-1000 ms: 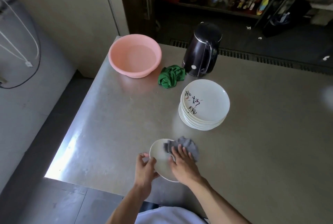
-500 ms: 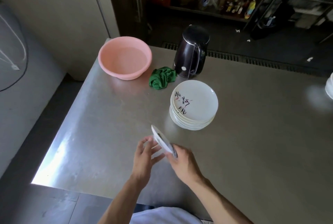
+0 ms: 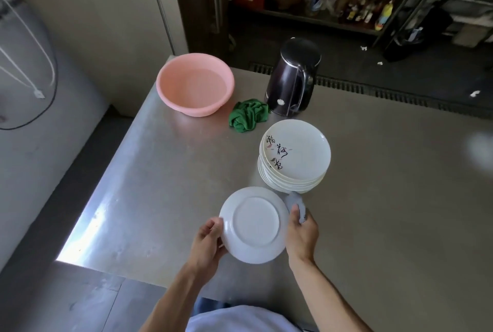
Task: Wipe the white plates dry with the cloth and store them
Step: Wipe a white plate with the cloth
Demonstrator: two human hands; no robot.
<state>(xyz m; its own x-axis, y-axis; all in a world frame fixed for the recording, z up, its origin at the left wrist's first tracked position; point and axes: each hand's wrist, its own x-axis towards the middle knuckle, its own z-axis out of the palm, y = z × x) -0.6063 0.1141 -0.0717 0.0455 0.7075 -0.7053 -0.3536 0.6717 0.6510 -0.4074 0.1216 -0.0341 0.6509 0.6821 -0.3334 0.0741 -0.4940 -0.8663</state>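
A white plate point(image 3: 254, 223) is held upside down over the steel table, its foot ring facing me. My left hand point(image 3: 206, 241) grips its left rim. My right hand point(image 3: 301, 233) holds the right rim and also has a grey cloth point(image 3: 296, 202) bunched under its fingers; most of the cloth is hidden behind the plate. A stack of white plates point(image 3: 294, 157) with black script on the top one stands just beyond.
On the steel table point(image 3: 160, 185) stand a pink basin point(image 3: 194, 83), a crumpled green cloth point(image 3: 248, 115) and a dark kettle point(image 3: 292, 78) at the back. The table's left edge and front corner lie close to my left hand. Shelves with bottles are behind.
The plate has been turned over: it lay face up under the cloth, stood on edge between my hands, and now shows its underside. The cloth moved from the plate's face to behind its right rim.
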